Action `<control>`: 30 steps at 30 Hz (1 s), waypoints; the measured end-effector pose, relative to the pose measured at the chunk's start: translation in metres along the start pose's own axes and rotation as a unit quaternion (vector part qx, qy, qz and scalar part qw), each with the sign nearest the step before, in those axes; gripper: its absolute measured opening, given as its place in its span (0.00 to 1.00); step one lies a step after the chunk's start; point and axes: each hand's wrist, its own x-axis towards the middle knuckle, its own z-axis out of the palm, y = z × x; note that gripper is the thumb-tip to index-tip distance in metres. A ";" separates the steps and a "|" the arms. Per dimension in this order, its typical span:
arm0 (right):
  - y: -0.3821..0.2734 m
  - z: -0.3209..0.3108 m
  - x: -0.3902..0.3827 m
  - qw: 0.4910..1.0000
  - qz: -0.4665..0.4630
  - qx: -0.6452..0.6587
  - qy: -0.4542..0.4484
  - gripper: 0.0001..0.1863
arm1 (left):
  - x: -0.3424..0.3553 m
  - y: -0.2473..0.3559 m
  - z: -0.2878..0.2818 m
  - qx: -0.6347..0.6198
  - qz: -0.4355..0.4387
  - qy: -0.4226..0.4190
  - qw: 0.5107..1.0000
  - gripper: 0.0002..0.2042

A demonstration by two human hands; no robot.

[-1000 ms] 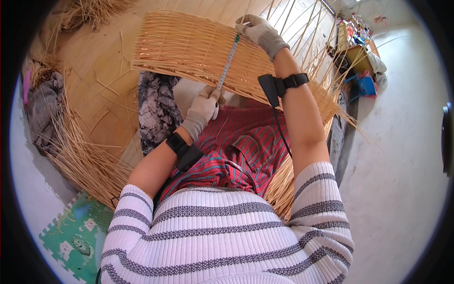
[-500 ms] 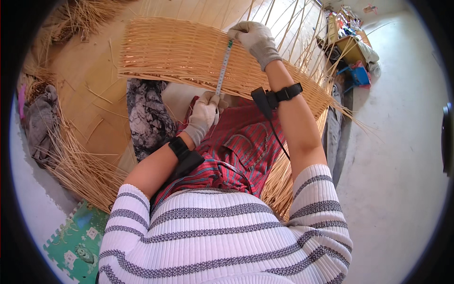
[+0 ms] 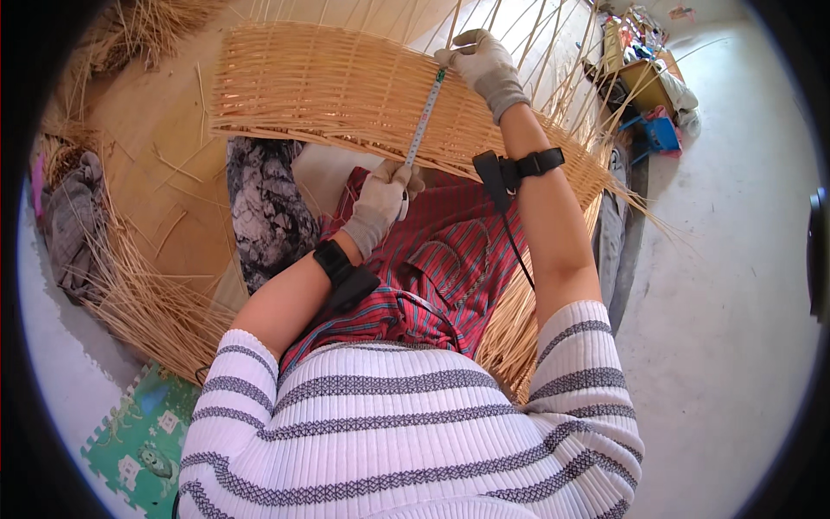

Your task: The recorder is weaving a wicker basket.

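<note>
A long curved panel of woven wicker (image 3: 311, 86) stretches across my lap, tilted down to the right. Across its width runs the white blade of a tape measure (image 3: 422, 121), with a green mark near its upper end. My left hand (image 3: 380, 201), in a pale glove, is closed around the tape measure's body at the panel's near edge; the fingers mostly hide it. At the far edge my right hand (image 3: 482, 69), also gloved, pinches the blade's end against the rim. Bare upright stakes (image 3: 540, 39) stick out beyond that edge.
Loose wicker strands (image 3: 147, 294) lie in a bundle at the left, near a grey cloth (image 3: 73, 212). A green foam mat (image 3: 143, 437) is at the lower left. At the upper right stand a cluttered wooden table (image 3: 641, 82) and a blue stool (image 3: 661, 134).
Both hands and the tape have shifted a little to the right along the panel. The panel has moved slightly up and left in the picture.
</note>
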 end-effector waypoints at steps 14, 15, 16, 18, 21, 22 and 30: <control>0.012 0.004 0.021 0.992 -0.012 0.073 -0.101 0.24 | -0.002 0.008 0.000 0.039 -0.025 -0.009 0.999 0.12; 0.012 0.006 0.020 0.991 -0.008 0.098 -0.093 0.23 | -0.001 0.007 -0.001 0.039 -0.025 -0.009 0.999 0.12; 0.012 0.008 0.018 0.990 -0.002 0.095 -0.105 0.23 | 0.000 0.005 -0.002 0.035 -0.026 -0.010 0.999 0.12; 0.010 0.015 0.013 0.991 -0.010 0.124 -0.052 0.16 | 0.001 0.002 -0.003 0.034 -0.025 -0.012 0.999 0.12; 0.008 0.025 0.010 0.989 -0.043 0.141 0.003 0.12 | 0.002 0.000 -0.003 0.071 0.003 -0.026 0.997 0.12; 0.008 0.027 0.008 0.992 -0.072 0.103 0.012 0.09 | 0.002 0.002 -0.003 0.046 -0.004 -0.023 0.999 0.12; 0.013 0.042 -0.104 0.957 -0.189 0.189 0.111 0.14 | -0.022 0.031 -0.022 0.044 0.063 -0.037 0.996 0.10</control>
